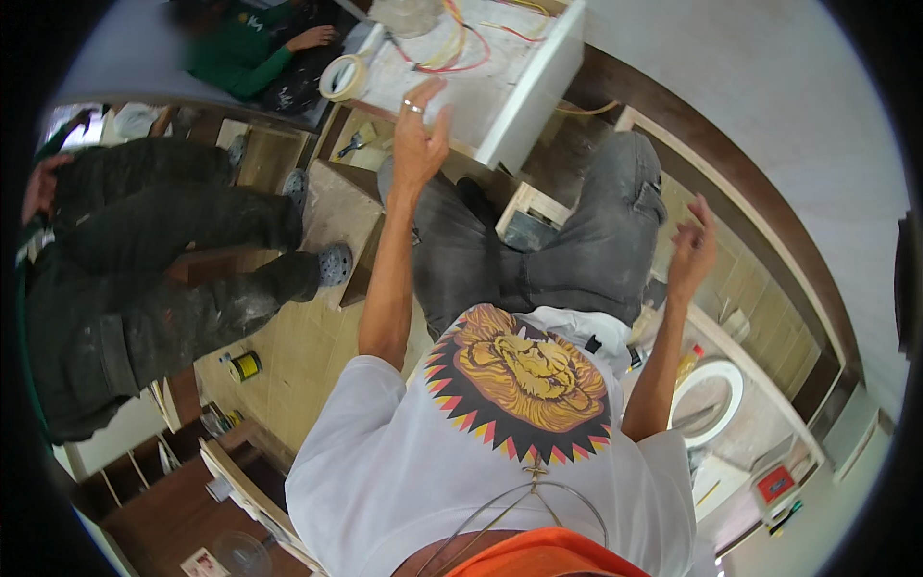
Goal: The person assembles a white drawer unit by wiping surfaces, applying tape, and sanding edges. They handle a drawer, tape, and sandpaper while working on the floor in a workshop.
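My left hand (420,137) is raised with nothing in it, a ring on one finger, its thumb and fingers apart. It overlaps the near edge of a white open box or drawer (510,113) holding loose red and yellow wires (452,62). A roll of masking tape (343,77) sits by that box's left corner, and a paintbrush (358,140) lies just below it. My right hand (692,252) hovers beside my right knee, holding nothing, with some fingers stretched and others loosely bent. Between my legs stands a small wooden box (531,217) with something grey in it.
On my left stands a person in dark trousers (173,216) and grey clogs (335,264); another person's hand (312,37) shows beyond the tape. A yellow-and-black can (245,365) stands on the floor. A round white ring (733,399) and a red box (773,484) lie right.
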Demonstrator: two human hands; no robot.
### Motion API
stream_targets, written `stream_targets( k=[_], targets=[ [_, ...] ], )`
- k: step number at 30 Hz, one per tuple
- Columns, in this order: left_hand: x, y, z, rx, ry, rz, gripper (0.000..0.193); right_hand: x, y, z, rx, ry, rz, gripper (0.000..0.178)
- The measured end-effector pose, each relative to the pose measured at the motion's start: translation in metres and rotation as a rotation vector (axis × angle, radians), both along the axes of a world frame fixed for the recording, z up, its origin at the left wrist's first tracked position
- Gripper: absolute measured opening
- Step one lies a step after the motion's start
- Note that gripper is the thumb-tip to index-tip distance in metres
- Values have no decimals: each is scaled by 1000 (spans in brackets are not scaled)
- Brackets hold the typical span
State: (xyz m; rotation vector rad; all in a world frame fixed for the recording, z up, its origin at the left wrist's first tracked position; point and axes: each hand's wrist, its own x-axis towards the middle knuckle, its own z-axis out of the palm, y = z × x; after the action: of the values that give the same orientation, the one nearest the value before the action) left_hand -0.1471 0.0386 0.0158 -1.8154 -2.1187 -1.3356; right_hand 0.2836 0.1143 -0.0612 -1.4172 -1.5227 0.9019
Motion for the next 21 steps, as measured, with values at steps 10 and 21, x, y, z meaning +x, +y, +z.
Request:
stream_targets(
  k=[10, 21],
  targets=[
    [-102, 53, 13, -49, -11, 150, 35, -137, 31, 0, 132, -1, 315, 42],
    [-267, 183, -30, -239, 49, 398, 55, -121, 22, 17, -70, 0, 223, 43]
  ],
)
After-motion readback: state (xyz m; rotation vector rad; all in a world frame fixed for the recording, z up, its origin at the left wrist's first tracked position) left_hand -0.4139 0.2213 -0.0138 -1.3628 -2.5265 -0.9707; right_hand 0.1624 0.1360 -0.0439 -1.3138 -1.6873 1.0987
